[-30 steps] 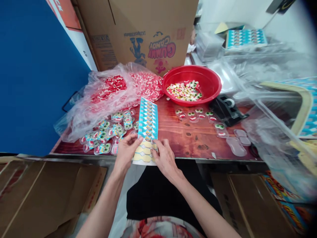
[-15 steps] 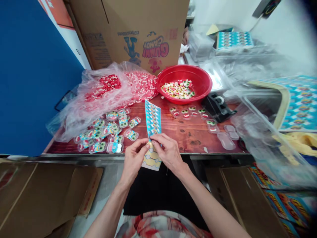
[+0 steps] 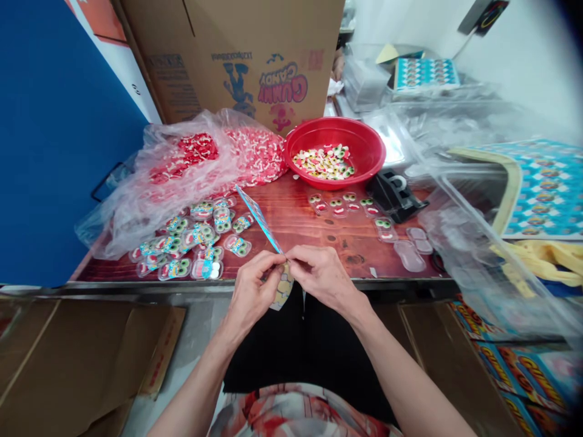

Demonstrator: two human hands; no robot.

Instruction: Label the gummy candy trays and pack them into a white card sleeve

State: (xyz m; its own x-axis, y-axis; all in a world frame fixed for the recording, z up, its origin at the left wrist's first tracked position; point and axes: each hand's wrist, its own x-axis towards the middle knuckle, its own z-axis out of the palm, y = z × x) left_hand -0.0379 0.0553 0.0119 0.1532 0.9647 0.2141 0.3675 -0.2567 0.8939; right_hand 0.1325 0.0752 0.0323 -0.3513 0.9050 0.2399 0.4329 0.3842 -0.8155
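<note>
At the table's front edge, both hands pinch a blue printed sticker sheet [image 3: 260, 220]. My left hand [image 3: 260, 284] is closed on its left side, with the yellowish lower part of the sheet hanging below the fingers. My right hand [image 3: 324, 276] is closed at the same spot, its fingertips meeting the left ones; whether a single sticker is between them is hidden. The sheet stands tilted, almost edge-on. Left of it lies a pile of small clear candy packs [image 3: 200, 237] with blue stickers. To the right, several unlabelled packs [image 3: 339, 207] hold eye and mouth candies.
A red bowl [image 3: 376, 152] of eye candies stands at the back, beside a plastic bag [image 3: 182, 164] of red-and-white candies. Right of these are a black tape dispenser [image 3: 395, 195], empty clear packs [image 3: 410, 256] and a clear plastic bin [image 3: 483, 212]. A cardboard box [image 3: 218, 30] rises behind.
The sticker sheet has turned from facing me to nearly edge-on, its top leaning left. Both hands have shifted slightly right, and their fingertips have come together.
</note>
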